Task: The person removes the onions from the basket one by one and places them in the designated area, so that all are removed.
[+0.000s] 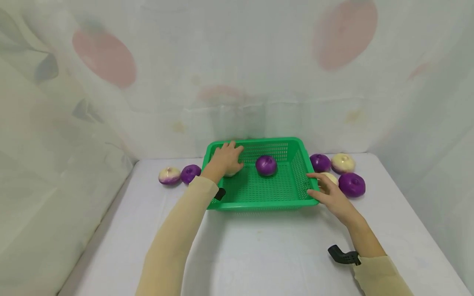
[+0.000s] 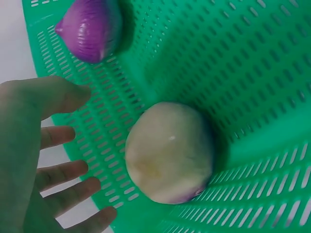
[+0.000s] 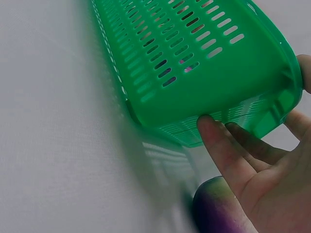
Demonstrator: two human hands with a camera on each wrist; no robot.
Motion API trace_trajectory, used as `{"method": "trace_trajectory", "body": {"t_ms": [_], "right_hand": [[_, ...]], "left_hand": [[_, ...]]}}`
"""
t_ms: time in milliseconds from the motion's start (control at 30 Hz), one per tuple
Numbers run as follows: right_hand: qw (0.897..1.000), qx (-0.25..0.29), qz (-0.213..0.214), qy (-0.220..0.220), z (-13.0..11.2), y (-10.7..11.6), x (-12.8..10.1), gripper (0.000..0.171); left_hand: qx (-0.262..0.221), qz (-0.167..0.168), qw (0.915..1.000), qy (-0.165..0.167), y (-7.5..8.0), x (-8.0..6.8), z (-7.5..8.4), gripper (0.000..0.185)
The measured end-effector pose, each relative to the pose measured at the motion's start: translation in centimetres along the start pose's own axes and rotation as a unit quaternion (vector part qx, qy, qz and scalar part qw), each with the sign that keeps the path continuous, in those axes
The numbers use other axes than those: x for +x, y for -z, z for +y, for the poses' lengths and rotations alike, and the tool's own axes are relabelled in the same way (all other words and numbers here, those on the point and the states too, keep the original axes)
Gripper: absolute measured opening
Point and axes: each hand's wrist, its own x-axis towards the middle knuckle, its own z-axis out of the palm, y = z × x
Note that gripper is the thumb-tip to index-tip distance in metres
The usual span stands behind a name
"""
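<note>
A green plastic basket [image 1: 259, 204] with slotted walls stands on the table. My left hand [image 1: 226, 159] is over its left end, fingers spread and holding nothing. Close by that hand, a pale turnip [image 2: 167, 153] with a purple end lies on the basket floor, mostly hidden by the hand in the head view. Further right in the basket is a purple onion [image 1: 266, 165]. At the right end, my right hand [image 1: 331, 196] grips the basket rim, with fingertips against the outer wall in the right wrist view.
Left of the basket lie a white-and-purple turnip [image 1: 169, 176] and a purple onion [image 1: 190, 174]. To its right sit two purple onions [image 1: 352, 185], a turnip [image 1: 343, 163] and another pale one [image 1: 331, 178] partly behind my right hand. A printed curtain [image 1: 266, 74] hangs behind.
</note>
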Motion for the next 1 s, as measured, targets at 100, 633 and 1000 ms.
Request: {"method": "trace_trajectory", "body": {"t_ms": [100, 633, 1000], "right_hand": [[1.0, 0.0, 0.001, 0.001, -0.1, 0.0, 0.0, 0.058], [1.0, 0.001, 0.0, 0.002, -0.1, -0.1, -0.1, 0.057], [1.0, 0.004, 0.001, -0.001, 0.1, -0.1, 0.0, 0.057]], "left_hand": [[0.002, -0.015, 0.9998, 0.009, -0.3, 0.1, -0.1, 0.066], [0.005, -0.063, 0.9975, 0.032, -3.0, 0.4, -0.5, 0.076], [0.034, -0.058, 0.9973, 0.031, -2.9, 0.1, -0.2, 0.059]]}}
